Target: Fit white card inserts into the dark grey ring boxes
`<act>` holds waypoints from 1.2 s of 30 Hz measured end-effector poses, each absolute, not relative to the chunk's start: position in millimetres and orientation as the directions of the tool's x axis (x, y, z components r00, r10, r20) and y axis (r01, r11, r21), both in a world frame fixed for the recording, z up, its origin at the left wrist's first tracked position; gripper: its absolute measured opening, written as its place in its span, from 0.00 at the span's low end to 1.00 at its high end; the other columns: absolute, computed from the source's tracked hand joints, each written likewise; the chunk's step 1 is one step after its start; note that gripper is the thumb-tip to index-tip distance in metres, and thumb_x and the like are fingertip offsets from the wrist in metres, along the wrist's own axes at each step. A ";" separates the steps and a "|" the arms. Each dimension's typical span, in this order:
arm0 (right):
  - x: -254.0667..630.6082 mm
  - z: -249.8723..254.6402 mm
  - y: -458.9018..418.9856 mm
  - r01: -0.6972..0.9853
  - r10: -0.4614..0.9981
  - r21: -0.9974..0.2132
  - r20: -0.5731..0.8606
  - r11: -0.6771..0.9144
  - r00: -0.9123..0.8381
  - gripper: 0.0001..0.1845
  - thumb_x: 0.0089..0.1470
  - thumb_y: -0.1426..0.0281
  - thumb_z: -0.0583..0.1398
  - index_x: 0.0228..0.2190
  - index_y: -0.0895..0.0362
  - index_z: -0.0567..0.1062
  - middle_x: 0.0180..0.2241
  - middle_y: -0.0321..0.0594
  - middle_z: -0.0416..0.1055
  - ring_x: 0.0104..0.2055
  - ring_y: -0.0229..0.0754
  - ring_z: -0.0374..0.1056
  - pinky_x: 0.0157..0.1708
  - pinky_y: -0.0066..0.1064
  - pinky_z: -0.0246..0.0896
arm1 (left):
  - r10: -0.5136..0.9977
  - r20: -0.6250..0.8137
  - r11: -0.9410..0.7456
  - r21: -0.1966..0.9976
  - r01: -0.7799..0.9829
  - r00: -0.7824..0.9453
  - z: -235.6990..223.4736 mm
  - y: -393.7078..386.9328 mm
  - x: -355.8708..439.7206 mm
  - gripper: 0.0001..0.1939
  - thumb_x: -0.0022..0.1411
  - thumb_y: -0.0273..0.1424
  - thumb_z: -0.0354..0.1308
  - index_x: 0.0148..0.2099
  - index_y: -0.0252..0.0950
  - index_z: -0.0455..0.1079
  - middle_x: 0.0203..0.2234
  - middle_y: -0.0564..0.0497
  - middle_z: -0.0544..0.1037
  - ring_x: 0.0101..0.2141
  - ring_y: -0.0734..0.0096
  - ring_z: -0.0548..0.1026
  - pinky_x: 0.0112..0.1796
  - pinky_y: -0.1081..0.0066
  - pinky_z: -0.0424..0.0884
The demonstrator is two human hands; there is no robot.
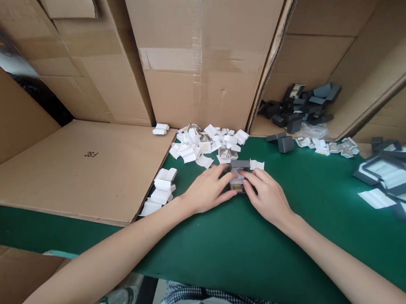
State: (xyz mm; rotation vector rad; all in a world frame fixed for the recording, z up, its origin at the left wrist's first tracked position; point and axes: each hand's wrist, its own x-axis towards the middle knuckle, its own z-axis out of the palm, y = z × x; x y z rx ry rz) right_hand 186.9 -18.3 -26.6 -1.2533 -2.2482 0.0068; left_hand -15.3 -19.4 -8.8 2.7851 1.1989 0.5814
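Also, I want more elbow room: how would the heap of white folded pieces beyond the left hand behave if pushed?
The white heap looks like thin folded card, so probably light and easy to slide. Its pieces lie loose at odd angles, so they would likely scatter. Creases should add stiffness, but hard pressing might crush them.

On the table [250, 246] before you: small box [240, 165], centre; insert heap [208, 140], behind and left of it; cardboard sheet [67, 170], farther left; box pile [400, 171], far right. Behind, right of centre: carton [319, 53] containing further boxes [307, 105].
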 end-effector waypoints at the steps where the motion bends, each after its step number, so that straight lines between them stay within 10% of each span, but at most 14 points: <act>1: 186.8 -26.4 -18.3 0.783 0.785 -0.264 0.465 0.563 -0.408 0.19 0.62 0.67 0.47 0.49 0.56 0.71 0.33 0.43 0.67 0.37 0.44 0.65 0.36 0.35 0.62 | 0.715 0.317 -0.693 0.198 0.693 0.624 -8.6 -19.7 -14.9 0.21 0.66 0.42 0.44 0.56 0.36 0.59 0.53 0.40 0.62 0.51 0.56 0.66 0.49 0.55 0.68; 36: 245.8 -34.0 35.8 0.811 0.782 -0.330 0.580 0.483 -0.230 0.12 0.55 0.68 0.53 0.38 0.56 0.75 0.40 0.44 0.73 0.43 0.48 0.66 0.43 0.41 0.62 | 0.741 0.281 -0.668 0.212 0.714 0.610 -1.9 -18.8 -23.2 0.20 0.67 0.44 0.40 0.53 0.43 0.64 0.46 0.45 0.63 0.44 0.63 0.68 0.47 0.60 0.68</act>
